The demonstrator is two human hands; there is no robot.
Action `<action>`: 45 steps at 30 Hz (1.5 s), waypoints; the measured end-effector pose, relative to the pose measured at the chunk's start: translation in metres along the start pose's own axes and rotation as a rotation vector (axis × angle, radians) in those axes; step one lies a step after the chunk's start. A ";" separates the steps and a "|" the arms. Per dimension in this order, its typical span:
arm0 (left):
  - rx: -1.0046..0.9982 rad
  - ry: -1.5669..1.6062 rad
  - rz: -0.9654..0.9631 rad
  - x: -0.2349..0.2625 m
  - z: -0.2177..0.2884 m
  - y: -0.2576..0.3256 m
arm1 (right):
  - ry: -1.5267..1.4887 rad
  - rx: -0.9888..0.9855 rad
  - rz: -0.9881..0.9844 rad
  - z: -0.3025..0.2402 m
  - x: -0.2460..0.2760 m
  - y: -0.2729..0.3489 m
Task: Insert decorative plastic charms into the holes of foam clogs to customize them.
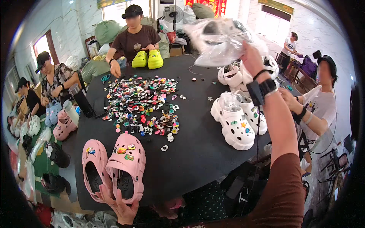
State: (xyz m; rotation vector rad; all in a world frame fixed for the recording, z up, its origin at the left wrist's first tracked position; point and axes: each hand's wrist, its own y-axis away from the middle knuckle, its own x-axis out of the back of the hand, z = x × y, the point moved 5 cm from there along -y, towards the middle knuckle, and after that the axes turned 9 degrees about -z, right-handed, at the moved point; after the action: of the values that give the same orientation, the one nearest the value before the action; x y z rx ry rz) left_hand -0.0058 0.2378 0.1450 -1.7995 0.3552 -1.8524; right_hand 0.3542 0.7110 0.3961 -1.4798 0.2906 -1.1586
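A pair of pink clogs [126, 167] with small colourful charms stands at the near left of the table, toes pointing away. Around their heels curl the fingers of my left hand [121, 207], gripping both shoes. My right hand [251, 59] is raised at the far right, closed on a see-through plastic bag [216, 57]. White shapes like clogs show through the bag, smeared by motion. Below it, white clogs [235, 127] with charms sit on the table with plastic stuffed inside. More white clogs [230, 76] stand behind these, partly hidden by my right arm.
Loose shoe charms [142, 102] lie in a wide heap mid-table [197, 152]. Across it, a person touches yellow-green clogs [147, 59]. A dark tumbler [80, 99] stands left. Another person works close to my right arm. A black cable [257, 152] hangs from my right wrist.
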 end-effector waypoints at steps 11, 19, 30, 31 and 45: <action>-0.071 0.050 0.131 -0.004 0.017 -0.028 | 0.315 -0.651 -0.730 0.135 -0.132 0.091; 0.037 0.126 -0.075 -0.020 -0.013 -0.001 | -0.407 -0.663 -0.323 0.299 -0.114 0.097; 0.153 0.051 -0.248 0.021 0.000 -0.023 | -1.483 -1.297 -0.278 0.264 -0.142 0.148; 0.156 0.042 -0.264 0.025 0.002 -0.025 | -1.465 -1.169 -0.386 0.239 -0.146 0.156; -0.061 0.104 -0.254 0.073 -0.059 -0.019 | -0.915 -0.196 -0.940 -0.211 0.006 0.153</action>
State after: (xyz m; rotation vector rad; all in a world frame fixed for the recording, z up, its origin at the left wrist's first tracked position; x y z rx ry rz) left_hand -0.0655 0.2045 0.2119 -1.8654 0.2307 -2.1360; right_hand 0.2580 0.5325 0.2325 -2.2398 -1.0418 -0.9978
